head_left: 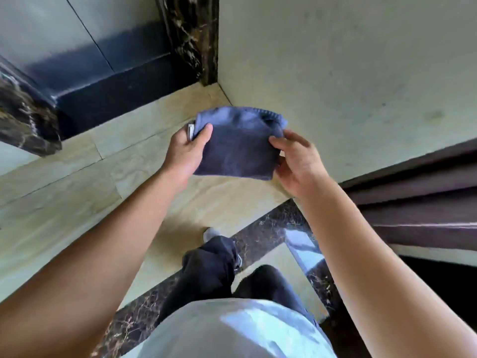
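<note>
A folded blue cloth (240, 146) is held up in front of me, above a beige tiled floor. My left hand (187, 151) grips its left edge, thumb on top and fingers hidden behind; a small pale object shows between those fingers and the cloth. My right hand (294, 161) pinches the cloth's right edge with thumb and fingertips.
A pale wall (348, 73) stands straight ahead and to the right, meeting a dark marble door frame (196, 40). A dark metal door panel (77, 47) is at the left. A dark wooden frame (418, 202) is at the right. My legs and one shoe (211, 235) show below.
</note>
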Demonstrator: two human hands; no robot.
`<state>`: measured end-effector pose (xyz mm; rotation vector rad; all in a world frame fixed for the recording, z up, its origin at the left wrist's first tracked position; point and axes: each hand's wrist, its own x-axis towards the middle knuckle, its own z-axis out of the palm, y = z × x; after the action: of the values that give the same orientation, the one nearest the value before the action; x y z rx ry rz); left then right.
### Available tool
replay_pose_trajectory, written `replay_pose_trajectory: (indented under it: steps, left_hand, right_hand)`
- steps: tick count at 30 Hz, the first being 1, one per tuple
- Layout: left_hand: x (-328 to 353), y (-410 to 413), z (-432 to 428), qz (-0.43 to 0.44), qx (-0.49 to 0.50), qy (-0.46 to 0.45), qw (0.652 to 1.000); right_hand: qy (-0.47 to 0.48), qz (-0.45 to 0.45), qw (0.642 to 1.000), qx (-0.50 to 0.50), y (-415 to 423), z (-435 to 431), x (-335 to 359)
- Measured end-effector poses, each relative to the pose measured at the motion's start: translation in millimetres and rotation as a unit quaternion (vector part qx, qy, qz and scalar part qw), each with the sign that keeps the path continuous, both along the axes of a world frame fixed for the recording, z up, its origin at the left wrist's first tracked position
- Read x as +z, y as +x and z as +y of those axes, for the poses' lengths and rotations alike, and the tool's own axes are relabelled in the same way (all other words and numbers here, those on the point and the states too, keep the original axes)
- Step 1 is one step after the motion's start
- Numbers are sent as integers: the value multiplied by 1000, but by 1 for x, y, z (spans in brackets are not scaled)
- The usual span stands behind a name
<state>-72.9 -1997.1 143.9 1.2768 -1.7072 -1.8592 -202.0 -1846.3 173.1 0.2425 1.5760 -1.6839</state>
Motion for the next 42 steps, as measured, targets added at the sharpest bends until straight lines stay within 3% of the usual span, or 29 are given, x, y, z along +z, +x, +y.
replay_pose_trajectory:
  steps: [4,7,18,24,28,36,42]
  left_hand:
    - [36,28,82,-1,-33,-43,999]
    - [57,58,164,19,-58,-24,998]
    - [102,187,479,13,-283,65,957]
    - [109,262,611,33,-448,86,889]
    - [91,327,685,20,-537,111,836]
    - [84,447,806,-37,-618,124,776]
    - [75,510,933,-64,-710,114,692]
  right_hand:
    - [-33,16,997,-69,49,92,33]
    - [-58,48,992,-100,96,182,51]
    - [12,94,954,-285,310,522,105]
    - [-10,77,883,-463,448,643,108]
    - [23,74,837,-542,543,705,101]
    - [32,46,778,-625,685,808,86]
    - [2,38,711,-702,777,912,64]
